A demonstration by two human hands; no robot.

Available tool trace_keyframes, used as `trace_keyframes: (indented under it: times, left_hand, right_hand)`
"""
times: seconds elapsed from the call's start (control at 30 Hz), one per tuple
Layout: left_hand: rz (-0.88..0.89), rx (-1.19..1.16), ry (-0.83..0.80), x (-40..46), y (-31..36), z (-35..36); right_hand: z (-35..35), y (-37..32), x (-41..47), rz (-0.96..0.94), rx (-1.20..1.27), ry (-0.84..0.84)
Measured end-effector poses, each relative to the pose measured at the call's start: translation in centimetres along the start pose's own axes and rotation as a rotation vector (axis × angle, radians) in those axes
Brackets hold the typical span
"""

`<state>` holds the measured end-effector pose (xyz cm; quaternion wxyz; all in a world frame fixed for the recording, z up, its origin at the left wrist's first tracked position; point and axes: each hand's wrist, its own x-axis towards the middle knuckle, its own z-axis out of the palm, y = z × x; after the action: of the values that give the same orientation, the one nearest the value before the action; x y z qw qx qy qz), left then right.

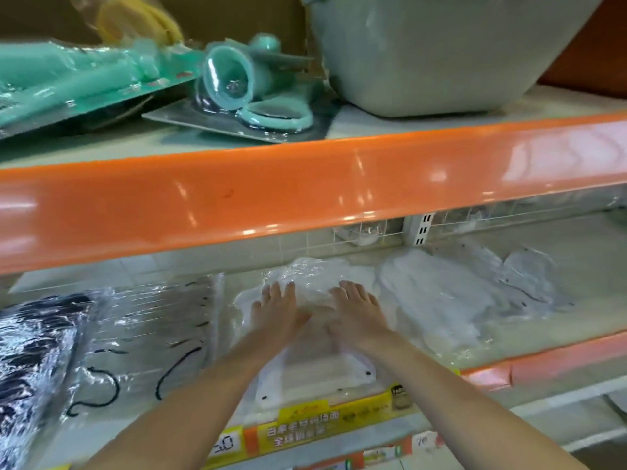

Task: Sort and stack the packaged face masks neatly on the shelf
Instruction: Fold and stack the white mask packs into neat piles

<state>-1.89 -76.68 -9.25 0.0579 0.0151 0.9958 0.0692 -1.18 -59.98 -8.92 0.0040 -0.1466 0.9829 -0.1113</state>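
A stack of white face masks in clear plastic packs (315,371) lies in the middle of the lower shelf (529,334). My left hand (278,310) and my right hand (356,310) both rest flat on top of this stack, fingers spread, side by side and touching at the thumbs. More white mask packs (437,293) lie loosely to the right, with clear packs (529,273) behind them. To the left lies a stack of clear packs with black ear loops (152,337), and black patterned mask packs (34,351) sit at the far left.
An orange shelf edge (305,188) of the upper shelf hangs just above my hands. On it lie teal packaged items (234,79) and a grey plastic tub (434,52). A yellow price label strip (305,429) runs along the lower shelf's front edge.
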Motion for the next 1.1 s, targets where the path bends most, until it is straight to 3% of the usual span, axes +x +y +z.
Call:
trace_keyframes:
  times: [0.13, 0.33, 0.53, 0.77, 0.97, 1.1]
  left_hand:
    - [-0.089, 0.087, -0.006, 1.2, 0.2, 0.1]
    - [-0.084, 0.233, 0.064, 1.7, 0.5, -0.3]
    - [-0.014, 0.370, 0.139, 1.7, 0.5, -0.5]
    - [0.077, 0.332, 0.181, 0.6, 0.9, -0.7]
    - [-0.019, 0.000, 0.262, 0.8, 0.0, -1.2]
    - [0.021, -0.134, 0.287, 1.4, -0.3, -3.7]
  right_hand:
    - [-0.4, 1.9, 1.3, 0.013, -0.004, -0.004]
    - [-0.3, 3.0, 2.8, 0.057, -0.087, -0.036]
    - [-0.6, 3.8, 3.8, -0.031, -0.201, 0.017]
    - [-1.1, 4.3, 3.4, -0.097, -0.210, 0.046]
    - [-4.2, 5.2, 3.6, 0.031, 0.122, -0.039]
    - [-6.5, 5.7, 4.4, 0.002, 0.160, -0.049]
